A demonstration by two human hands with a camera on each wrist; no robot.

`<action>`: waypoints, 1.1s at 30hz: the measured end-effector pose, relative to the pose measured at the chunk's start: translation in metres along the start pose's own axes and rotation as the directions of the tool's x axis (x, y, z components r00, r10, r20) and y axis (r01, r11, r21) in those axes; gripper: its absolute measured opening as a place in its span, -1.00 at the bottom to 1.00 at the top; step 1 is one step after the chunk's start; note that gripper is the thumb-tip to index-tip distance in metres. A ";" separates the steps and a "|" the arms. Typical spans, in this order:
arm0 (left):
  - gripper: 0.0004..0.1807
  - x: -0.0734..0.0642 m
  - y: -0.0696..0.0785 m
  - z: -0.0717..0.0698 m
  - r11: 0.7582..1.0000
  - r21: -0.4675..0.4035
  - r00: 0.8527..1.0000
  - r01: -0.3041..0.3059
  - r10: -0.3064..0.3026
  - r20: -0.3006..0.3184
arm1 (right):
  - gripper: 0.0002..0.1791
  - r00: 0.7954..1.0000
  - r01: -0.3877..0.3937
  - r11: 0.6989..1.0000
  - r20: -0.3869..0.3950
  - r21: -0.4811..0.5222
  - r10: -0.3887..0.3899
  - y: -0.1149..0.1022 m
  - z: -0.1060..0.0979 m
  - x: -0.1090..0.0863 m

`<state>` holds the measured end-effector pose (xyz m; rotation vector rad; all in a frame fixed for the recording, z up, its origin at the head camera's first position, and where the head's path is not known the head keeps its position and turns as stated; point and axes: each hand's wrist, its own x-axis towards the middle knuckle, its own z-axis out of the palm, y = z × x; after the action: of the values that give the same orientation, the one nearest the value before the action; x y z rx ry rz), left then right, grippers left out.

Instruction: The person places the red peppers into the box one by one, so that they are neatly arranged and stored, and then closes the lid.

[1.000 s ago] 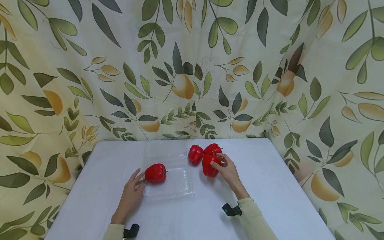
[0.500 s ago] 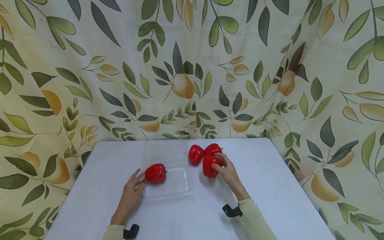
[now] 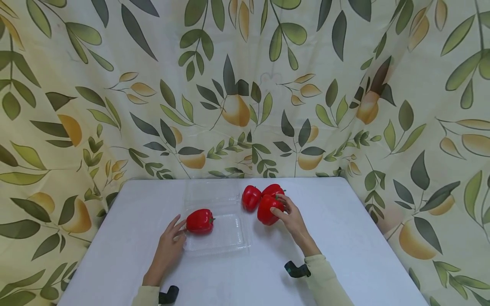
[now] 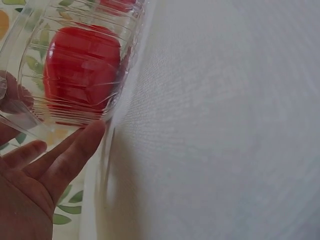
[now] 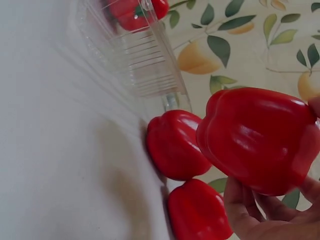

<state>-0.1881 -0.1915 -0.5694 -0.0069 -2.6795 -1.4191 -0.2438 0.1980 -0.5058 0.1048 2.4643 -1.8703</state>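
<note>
A red bell pepper is gripped in my right hand, raised off the table, thumb on its near side and fingers behind. Another red bell pepper lies on its side in the left half of a clear plastic clamshell container, stem pointing right. My left hand is at the container's left side. In the left wrist view, its fairly straight fingers touch the outer wall below the pepper; part of the hand shows only through clear plastic.
Two more red bell peppers, one on the left and one on the right, stand behind the held one. The container's lid lies folded back toward the far table edge. A leaf-print curtain hangs behind the white table.
The pepper in my right hand has shifted slightly left and tilted a little. My left hand and the container stay in place.
</note>
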 end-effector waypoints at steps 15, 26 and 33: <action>-0.47 0.002 -0.003 0.001 1.000 -0.001 1.000 0.000 0.000 -0.001 | -0.17 0.998 0.045 0.999 0.051 0.012 -0.046 -0.012 0.008 -0.008; -0.48 0.002 -0.001 0.000 1.000 -0.012 1.000 0.002 -0.002 0.001 | -0.12 0.993 0.058 0.997 0.104 0.045 -0.062 -0.013 0.017 -0.011; -0.47 0.000 -0.001 0.000 1.000 -0.012 1.000 0.014 -0.014 0.004 | -0.18 0.986 0.089 0.995 0.137 0.040 -0.094 -0.016 0.026 -0.012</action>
<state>-0.1884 -0.1918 -0.5705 0.0078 -2.6789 -1.4403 -0.2334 0.1680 -0.4967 -0.1351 2.3842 -1.8835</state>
